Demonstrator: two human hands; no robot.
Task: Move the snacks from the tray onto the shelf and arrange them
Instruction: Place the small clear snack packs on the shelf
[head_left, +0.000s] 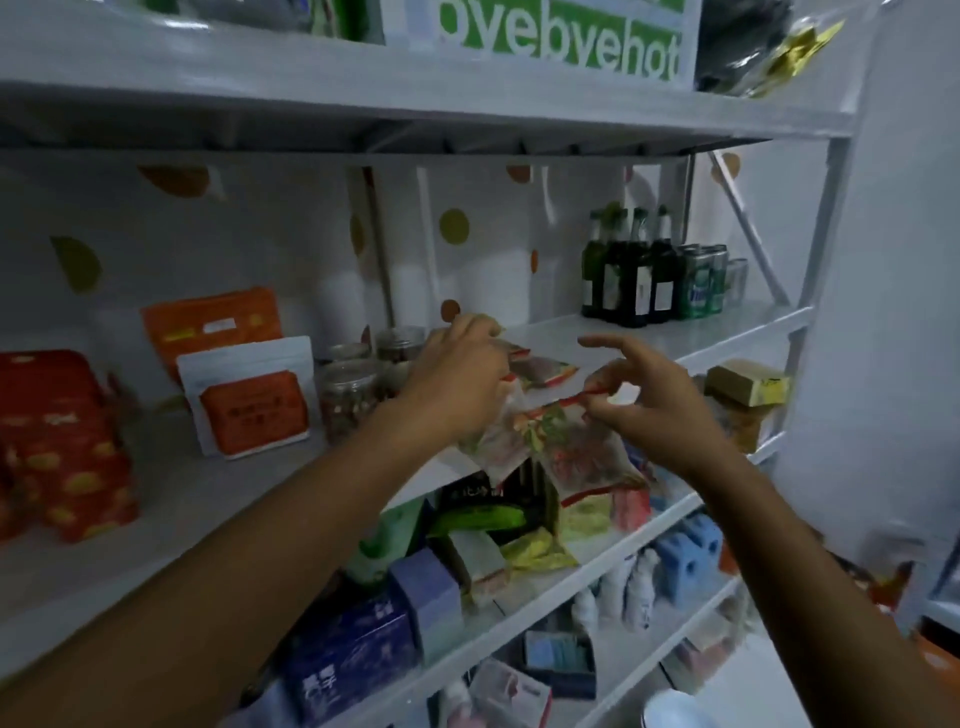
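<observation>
Clear snack packets with red edges hang in a bunch at the front edge of the white middle shelf. My left hand grips their upper left side. My right hand pinches the red top strip of one packet between thumb and forefinger, other fingers spread. One more snack packet lies flat on the shelf just behind my hands. No tray is in view.
On the same shelf: red boxes at far left, orange and white pouches, clear jars, dark bottles and cans at the right. Lower shelves hold boxes and packets. A white box with green lettering sits above.
</observation>
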